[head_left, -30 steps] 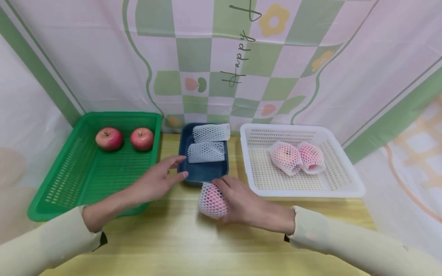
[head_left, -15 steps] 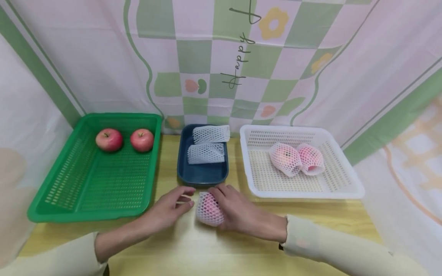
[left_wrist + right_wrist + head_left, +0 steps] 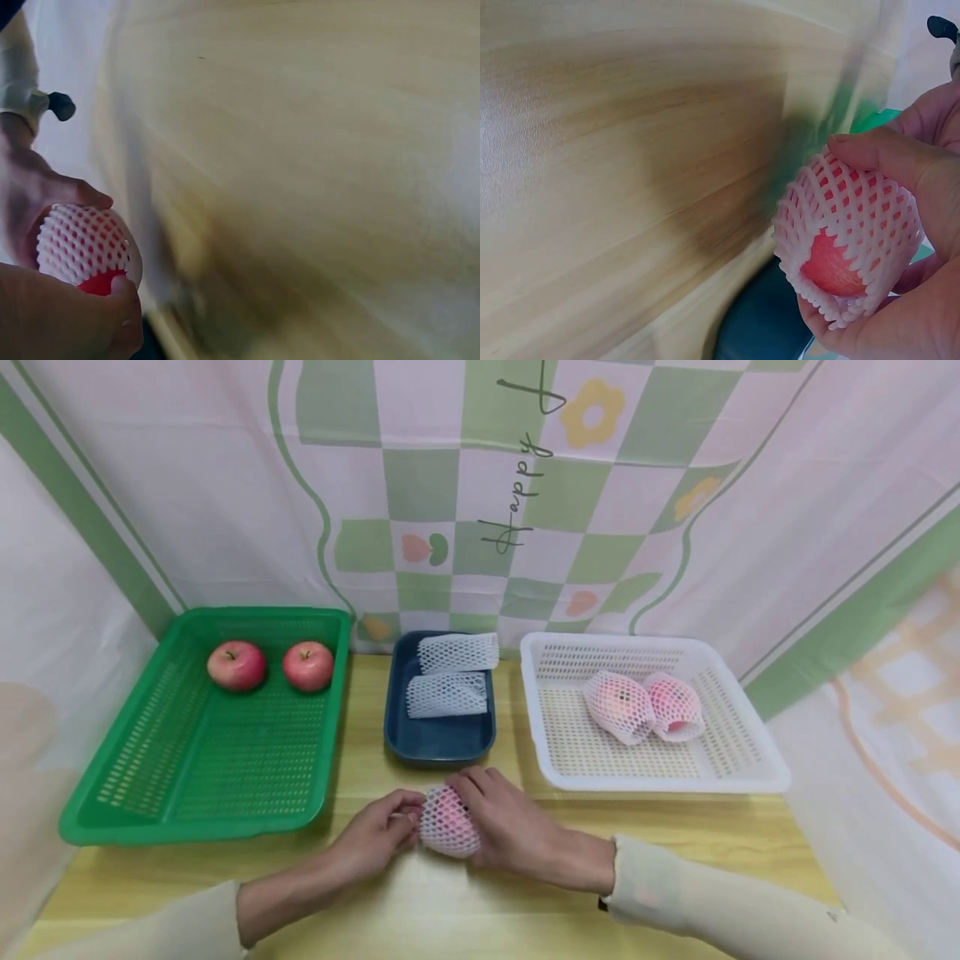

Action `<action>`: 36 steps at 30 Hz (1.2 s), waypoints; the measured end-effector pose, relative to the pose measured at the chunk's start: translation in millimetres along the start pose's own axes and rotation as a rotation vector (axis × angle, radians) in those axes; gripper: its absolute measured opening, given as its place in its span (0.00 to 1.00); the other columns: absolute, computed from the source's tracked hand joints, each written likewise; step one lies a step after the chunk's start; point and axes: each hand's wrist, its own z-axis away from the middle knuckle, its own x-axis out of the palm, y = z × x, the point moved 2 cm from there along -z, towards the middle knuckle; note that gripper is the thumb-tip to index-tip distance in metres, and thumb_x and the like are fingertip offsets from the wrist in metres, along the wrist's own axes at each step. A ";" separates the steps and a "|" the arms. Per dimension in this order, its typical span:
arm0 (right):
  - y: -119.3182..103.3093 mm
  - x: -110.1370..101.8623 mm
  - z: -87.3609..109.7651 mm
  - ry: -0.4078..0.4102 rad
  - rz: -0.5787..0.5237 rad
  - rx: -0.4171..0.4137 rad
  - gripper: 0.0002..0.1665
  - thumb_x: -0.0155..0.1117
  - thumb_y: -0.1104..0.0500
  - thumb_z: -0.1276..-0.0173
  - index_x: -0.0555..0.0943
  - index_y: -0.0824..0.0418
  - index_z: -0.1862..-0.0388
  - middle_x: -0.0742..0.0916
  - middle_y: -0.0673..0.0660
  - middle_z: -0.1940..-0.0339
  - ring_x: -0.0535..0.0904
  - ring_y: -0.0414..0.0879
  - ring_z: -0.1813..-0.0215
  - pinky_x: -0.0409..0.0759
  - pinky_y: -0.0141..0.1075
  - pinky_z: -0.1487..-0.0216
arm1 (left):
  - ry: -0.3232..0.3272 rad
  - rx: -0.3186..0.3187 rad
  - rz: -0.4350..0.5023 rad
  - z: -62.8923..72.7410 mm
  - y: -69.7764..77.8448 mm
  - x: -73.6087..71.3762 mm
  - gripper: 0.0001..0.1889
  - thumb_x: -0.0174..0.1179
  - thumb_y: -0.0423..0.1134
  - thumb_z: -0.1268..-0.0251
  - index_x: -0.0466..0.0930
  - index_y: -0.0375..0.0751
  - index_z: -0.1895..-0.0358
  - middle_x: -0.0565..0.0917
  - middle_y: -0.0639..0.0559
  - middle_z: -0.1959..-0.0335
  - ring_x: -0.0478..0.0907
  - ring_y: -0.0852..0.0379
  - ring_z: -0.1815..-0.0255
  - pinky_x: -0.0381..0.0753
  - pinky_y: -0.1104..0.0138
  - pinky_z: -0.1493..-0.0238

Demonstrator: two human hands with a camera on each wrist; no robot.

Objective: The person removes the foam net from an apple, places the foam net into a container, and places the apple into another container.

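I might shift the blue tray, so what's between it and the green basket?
In the head view, only bare table shows between green basket and blue tray.

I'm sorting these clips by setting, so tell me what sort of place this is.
Probably a small tabletop fruit-packing station: bare apples sit in a green basket, loose foam nets in a dark blue tray, and net-wrapped fruit in a white basket.

The net (image 3: 448,828) is white lattice, the apple (image 3: 832,268) red
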 end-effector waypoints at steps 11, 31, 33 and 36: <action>0.4 5.2 1.6 0.037 -0.005 -0.021 0.61 0.91 0.58 0.68 0.74 0.67 0.31 0.83 0.61 0.39 0.81 0.53 0.42 0.85 0.45 0.37 | -0.007 -0.088 0.179 -5.6 -9.7 4.8 0.19 0.52 0.25 0.21 0.73 0.23 0.32 0.84 0.36 0.45 0.85 0.52 0.49 0.90 0.61 0.47; 0.6 4.8 1.4 0.067 -0.014 -0.026 0.59 0.93 0.53 0.64 0.75 0.67 0.32 0.83 0.61 0.39 0.81 0.52 0.43 0.85 0.43 0.39 | -0.075 -0.054 0.177 -12.4 -11.6 11.3 0.38 0.61 0.18 0.39 0.60 0.19 0.24 0.75 0.25 0.32 0.76 0.31 0.31 0.85 0.55 0.35; 0.5 4.6 1.4 0.067 -0.021 -0.020 0.59 0.93 0.52 0.63 0.75 0.66 0.31 0.83 0.60 0.38 0.81 0.51 0.43 0.85 0.42 0.38 | -0.083 -0.051 0.179 -13.3 -10.9 11.9 0.39 0.61 0.18 0.41 0.59 0.19 0.23 0.74 0.25 0.31 0.76 0.31 0.30 0.85 0.56 0.35; -0.1 4.0 0.9 0.077 -0.031 -0.018 0.58 0.93 0.51 0.61 0.75 0.65 0.30 0.83 0.60 0.38 0.81 0.52 0.41 0.84 0.43 0.37 | -0.099 -0.048 0.193 -15.4 -8.9 13.0 0.42 0.59 0.17 0.44 0.58 0.21 0.22 0.74 0.26 0.30 0.77 0.34 0.31 0.86 0.57 0.36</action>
